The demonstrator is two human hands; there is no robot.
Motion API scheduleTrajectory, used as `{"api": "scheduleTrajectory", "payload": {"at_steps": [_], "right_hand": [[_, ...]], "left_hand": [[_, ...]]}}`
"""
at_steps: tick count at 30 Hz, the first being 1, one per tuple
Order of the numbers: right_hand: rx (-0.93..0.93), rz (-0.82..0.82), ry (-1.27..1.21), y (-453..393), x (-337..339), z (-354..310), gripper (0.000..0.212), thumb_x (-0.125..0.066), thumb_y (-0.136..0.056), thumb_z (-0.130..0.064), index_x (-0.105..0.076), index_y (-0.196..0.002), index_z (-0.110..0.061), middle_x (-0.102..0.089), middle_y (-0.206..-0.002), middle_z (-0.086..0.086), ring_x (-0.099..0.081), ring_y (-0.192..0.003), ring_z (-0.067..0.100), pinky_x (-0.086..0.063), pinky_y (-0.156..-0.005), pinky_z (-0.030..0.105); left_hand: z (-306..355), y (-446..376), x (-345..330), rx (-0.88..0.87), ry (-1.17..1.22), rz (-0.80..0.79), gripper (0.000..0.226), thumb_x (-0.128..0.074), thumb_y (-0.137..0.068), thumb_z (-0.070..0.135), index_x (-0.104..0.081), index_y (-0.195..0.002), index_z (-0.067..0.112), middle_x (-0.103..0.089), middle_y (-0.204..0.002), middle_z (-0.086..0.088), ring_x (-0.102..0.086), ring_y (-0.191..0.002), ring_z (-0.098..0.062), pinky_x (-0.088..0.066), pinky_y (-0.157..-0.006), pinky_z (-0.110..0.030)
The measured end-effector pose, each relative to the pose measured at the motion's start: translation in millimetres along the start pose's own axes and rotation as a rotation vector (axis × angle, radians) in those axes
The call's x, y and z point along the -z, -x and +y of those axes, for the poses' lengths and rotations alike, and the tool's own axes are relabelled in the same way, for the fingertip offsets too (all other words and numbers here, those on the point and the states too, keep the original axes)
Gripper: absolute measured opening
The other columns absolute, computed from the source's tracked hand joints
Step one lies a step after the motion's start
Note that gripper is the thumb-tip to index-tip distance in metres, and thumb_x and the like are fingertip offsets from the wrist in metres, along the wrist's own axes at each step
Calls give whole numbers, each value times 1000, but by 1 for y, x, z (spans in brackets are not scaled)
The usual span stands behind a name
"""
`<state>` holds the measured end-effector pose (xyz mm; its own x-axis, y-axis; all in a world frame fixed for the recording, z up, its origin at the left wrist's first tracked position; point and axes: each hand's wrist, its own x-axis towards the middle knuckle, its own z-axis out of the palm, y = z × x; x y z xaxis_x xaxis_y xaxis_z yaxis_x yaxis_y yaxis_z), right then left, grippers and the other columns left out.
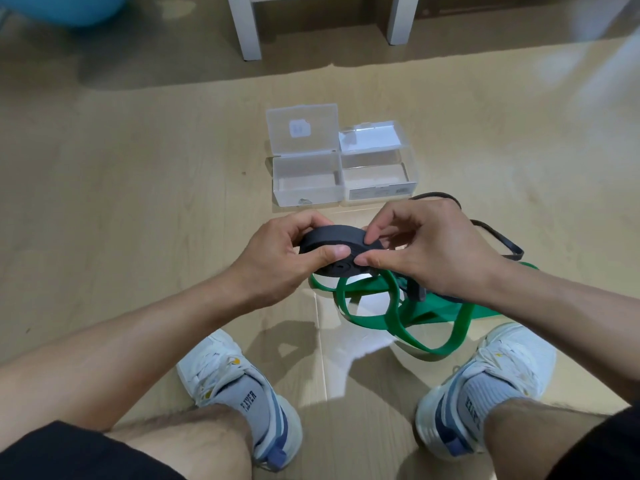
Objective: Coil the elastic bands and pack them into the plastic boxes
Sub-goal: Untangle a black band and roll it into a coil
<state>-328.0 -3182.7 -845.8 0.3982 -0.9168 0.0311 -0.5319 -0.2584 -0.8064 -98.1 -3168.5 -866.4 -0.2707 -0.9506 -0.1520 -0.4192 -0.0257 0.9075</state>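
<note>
A black elastic band [332,237] is rolled into a tight flat coil, held above the floor. My left hand [287,247] grips the coil's left side with the thumb on its face. My right hand [426,244] pinches the coil's right edge between thumb and fingers. The band's loose tail [498,239] trails out to the right across the floor. A green elastic band [398,317] lies in loose loops under my hands. Two clear plastic boxes stand side by side beyond: the left box [306,183] and the right box [379,181], both with lids up.
My two feet in white shoes [235,386] [485,382] flank the green band on the wooden floor. White furniture legs [247,29] stand at the back. A blue round object [65,8] sits far left.
</note>
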Motion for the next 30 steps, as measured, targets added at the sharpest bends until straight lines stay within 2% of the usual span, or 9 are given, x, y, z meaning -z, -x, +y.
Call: {"api": "scheduleTrajectory", "payload": {"at_steps": [2, 4, 7, 10, 15, 19, 23, 26, 30], "right_hand": [[39, -35, 81, 2, 1, -4, 24, -89, -72, -26, -68, -80, -33, -75, -78, -12, -73, -77, 7, -56, -68, 19], [93, -84, 190, 2, -2, -6, 28, -85, -75, -26, -60, -85, -34, -76, -81, -10, -72, -75, 14, -56, -68, 30], [171, -115, 301, 0, -6, -7, 39, -81, -77, -28, -45, -86, -38, -77, -84, 0, -66, -68, 21, -53, -61, 36], [202, -81, 320, 0, -8, -8, 37, -82, -75, -29, -48, -87, -36, -75, -83, -5, -63, -67, 18, -51, -58, 33], [122, -56, 191, 0, -11, -5, 31, -81, -75, -30, -52, -85, -31, -76, -84, -3, -71, -79, 20, -57, -69, 39], [8, -51, -42, -2, -1, 2, 27, -88, -75, -19, -62, -83, -24, -77, -91, -11, -72, -91, 0, -55, -79, 16], [-115, 9, -193, -3, 8, 11, 28, -91, -67, -25, -64, -77, -23, -74, -80, -6, -70, -78, 5, -56, -73, 25], [-105, 55, -238, -2, 9, 11, 26, -91, -68, -19, -66, -76, -19, -77, -85, 0, -75, -82, 10, -60, -79, 27], [-92, 20, -158, 0, 9, 4, 24, -91, -71, -19, -68, -77, -22, -77, -81, -7, -74, -82, 2, -57, -77, 20]], "left_hand": [[6, -1, 4, -78, -294, -18, 32, -77, -79, 53, -66, -104, 34, -74, -98, 15, -68, -97, -3, -60, -82, -40], [14, -3, 7, -132, -512, -34, 42, -72, -73, 64, -66, -106, 39, -72, -102, 22, -67, -98, 3, -60, -80, -38], [19, -5, 3, -183, -551, -69, 37, -83, -73, 50, -74, -103, 30, -77, -93, 13, -72, -87, -4, -61, -72, -36], [18, -6, -2, -201, -555, -34, 36, -89, -72, 41, -79, -100, 22, -78, -86, 6, -74, -84, -10, -60, -70, -37], [19, -7, -2, -114, -444, -1, 23, -92, -70, 30, -82, -90, 22, -77, -78, 7, -72, -74, -10, -58, -71, -37], [15, -5, 7, -17, -226, 27, 19, -93, -69, 21, -81, -84, 18, -77, -73, 5, -74, -70, -10, -61, -72, -36], [9, -1, 12, 53, 113, 126, 27, -91, -68, 17, -76, -87, 7, -79, -83, -12, -77, -79, -31, -64, -79, -46], [3, 1, 13, 48, 209, 92, 29, -94, -67, 28, -74, -84, 17, -76, -88, -18, -73, -80, -37, -62, -83, -48], [5, 0, 15, 43, 75, 10, 20, -87, -79, 24, -73, -94, 23, -76, -85, 2, -69, -79, -14, -61, -86, -39]]}}
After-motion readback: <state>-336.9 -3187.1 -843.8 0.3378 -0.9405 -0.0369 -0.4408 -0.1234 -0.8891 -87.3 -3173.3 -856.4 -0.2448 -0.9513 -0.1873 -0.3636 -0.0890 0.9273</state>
